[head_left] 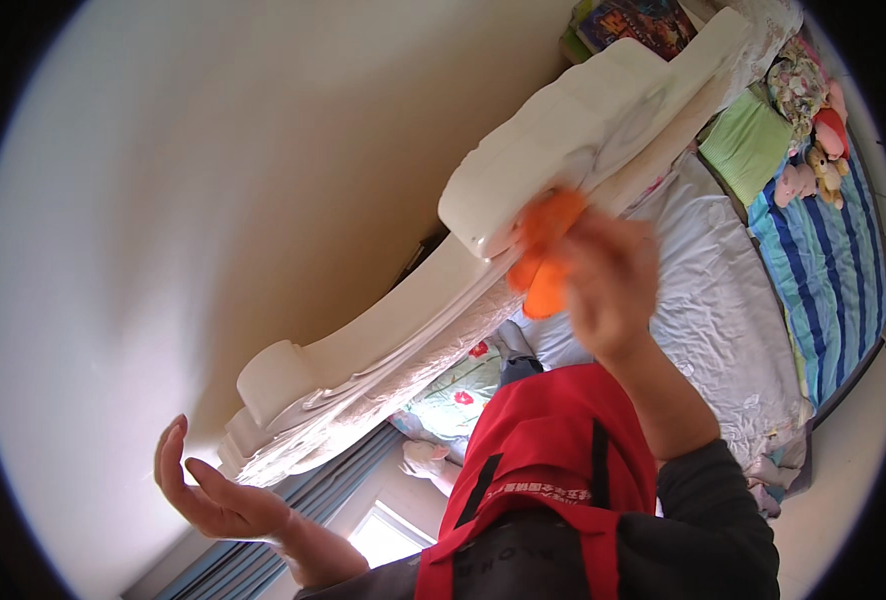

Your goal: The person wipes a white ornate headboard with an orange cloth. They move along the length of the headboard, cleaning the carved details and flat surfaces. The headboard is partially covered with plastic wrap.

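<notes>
In my right hand (615, 275) is a bunched orange cloth (551, 218), both smeared by motion. The fingers are closed on it, and its lower fold hangs out beside the hand. The cloth is at the edge of a cream-coloured headboard (548, 125), though whether it touches the surface I cannot tell. My left hand (218, 500) is raised at the lower left, empty, with fingers stretched and apart. It is near the scrolled low end of the headboard (281, 380), and appears not to touch it.
Alongside the headboard lies a bed with a pale sheet (708, 310), a blue striped cover (823, 270), a green pillow (748, 145) and several soft toys (821, 172). A plain wall (163, 200) rises behind. Striped curtains (293, 520) hang near a bright window (388, 535).
</notes>
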Available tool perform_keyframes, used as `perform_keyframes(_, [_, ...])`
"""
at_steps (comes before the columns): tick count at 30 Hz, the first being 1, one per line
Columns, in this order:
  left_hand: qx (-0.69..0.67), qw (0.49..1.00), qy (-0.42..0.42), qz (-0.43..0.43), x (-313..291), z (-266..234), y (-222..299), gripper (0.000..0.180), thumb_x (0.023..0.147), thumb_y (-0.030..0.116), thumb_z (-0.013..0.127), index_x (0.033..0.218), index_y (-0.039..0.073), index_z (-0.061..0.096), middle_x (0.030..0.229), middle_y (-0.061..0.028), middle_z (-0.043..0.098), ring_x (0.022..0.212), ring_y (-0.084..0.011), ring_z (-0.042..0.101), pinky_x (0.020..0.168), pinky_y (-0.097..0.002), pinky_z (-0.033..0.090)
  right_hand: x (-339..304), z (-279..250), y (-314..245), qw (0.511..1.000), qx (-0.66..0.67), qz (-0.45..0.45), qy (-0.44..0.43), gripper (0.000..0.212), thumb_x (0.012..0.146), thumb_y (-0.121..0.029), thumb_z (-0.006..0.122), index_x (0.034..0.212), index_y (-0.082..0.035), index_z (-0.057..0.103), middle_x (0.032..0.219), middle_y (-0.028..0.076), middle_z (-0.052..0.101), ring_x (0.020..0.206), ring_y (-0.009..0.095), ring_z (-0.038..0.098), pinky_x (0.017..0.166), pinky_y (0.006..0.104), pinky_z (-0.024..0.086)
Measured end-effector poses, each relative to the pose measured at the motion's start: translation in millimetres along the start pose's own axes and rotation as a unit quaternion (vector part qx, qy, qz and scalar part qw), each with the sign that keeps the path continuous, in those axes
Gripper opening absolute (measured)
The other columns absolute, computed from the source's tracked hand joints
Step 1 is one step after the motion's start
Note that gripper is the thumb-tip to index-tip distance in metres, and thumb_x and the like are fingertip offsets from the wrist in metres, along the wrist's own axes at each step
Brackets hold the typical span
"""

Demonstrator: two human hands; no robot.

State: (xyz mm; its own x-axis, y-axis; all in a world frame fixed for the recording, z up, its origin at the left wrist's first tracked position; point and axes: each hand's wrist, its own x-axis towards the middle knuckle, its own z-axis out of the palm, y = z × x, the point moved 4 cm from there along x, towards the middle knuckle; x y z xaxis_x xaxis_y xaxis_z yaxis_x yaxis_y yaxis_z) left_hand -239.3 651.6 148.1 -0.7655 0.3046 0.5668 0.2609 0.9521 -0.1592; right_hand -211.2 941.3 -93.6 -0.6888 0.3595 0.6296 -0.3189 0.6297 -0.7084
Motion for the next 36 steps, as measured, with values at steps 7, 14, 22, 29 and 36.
perform_keyframes(7, [-0.1, 0.994, -0.025, 0.025, 44, 71, 97, 0.033, 0.102, 0.014, 0.044, 0.102, -0.001, 0.073, 0.106, -0.0138, 0.073, 0.1, -0.0268, 0.067, 0.091, -0.041, 0.051, -5, 52, -11, 0.966, 0.026, 0.174, 0.189, 0.039, 0.104, -0.019, 0.057, 0.136, 0.003, 0.061, 0.139, 0.024, 0.052, 0.123, 0.038, 0.054, 0.102, 0.0475, 0.045])
perform_keyframes(14, [0.05, 0.995, -0.088, 0.01, 39, 83, 101, 0.025, 0.099, 0.011, 0.054, 0.084, 0.006, 0.073, 0.083, -0.0032, 0.073, 0.076, -0.0199, 0.065, 0.077, -0.0366, 0.044, 53, 24, 21, 0.978, 0.027, 0.126, 0.163, 0.041, 0.101, -0.01, 0.053, 0.138, 0.005, 0.058, 0.135, 0.024, 0.052, 0.118, 0.036, 0.056, 0.102, 0.0453, 0.045])
perform_keyframes(22, [0.053, 0.995, -0.083, -0.006, 47, 89, 109, 0.025, 0.098, 0.009, 0.059, 0.078, 0.006, 0.072, 0.065, -0.002, 0.065, 0.061, -0.0171, 0.049, 0.059, -0.0352, 0.037, 81, -2, 4, 0.996, 0.032, 0.086, -0.007, 0.029, 0.085, -0.007, 0.064, 0.109, -0.011, 0.081, 0.119, 0.002, 0.068, 0.097, 0.021, 0.055, 0.087, 0.0344, 0.043])
perform_keyframes(29, [0.084, 0.993, -0.065, -0.052, 46, 88, 109, 0.025, 0.097, 0.007, 0.063, 0.072, 0.005, 0.068, 0.062, -0.0018, 0.061, 0.06, -0.0161, 0.046, 0.052, -0.0333, 0.034, 117, -23, 35, 0.991, 0.015, 0.101, -0.088, 0.036, 0.085, 0.001, 0.06, 0.115, -0.007, 0.077, 0.113, 0.007, 0.071, 0.085, 0.026, 0.059, 0.077, 0.0386, 0.044])
perform_keyframes(36, [0.083, 0.993, -0.051, -0.071, 48, 90, 107, 0.026, 0.097, 0.008, 0.064, 0.071, 0.005, 0.067, 0.061, -0.0024, 0.059, 0.06, -0.0169, 0.047, 0.05, -0.0339, 0.034, 111, -9, 9, 0.993, 0.056, 0.033, -0.103, 0.027, 0.077, -0.012, 0.071, 0.103, -0.011, 0.078, 0.112, -0.002, 0.072, 0.081, 0.019, 0.056, 0.074, 0.0331, 0.044])
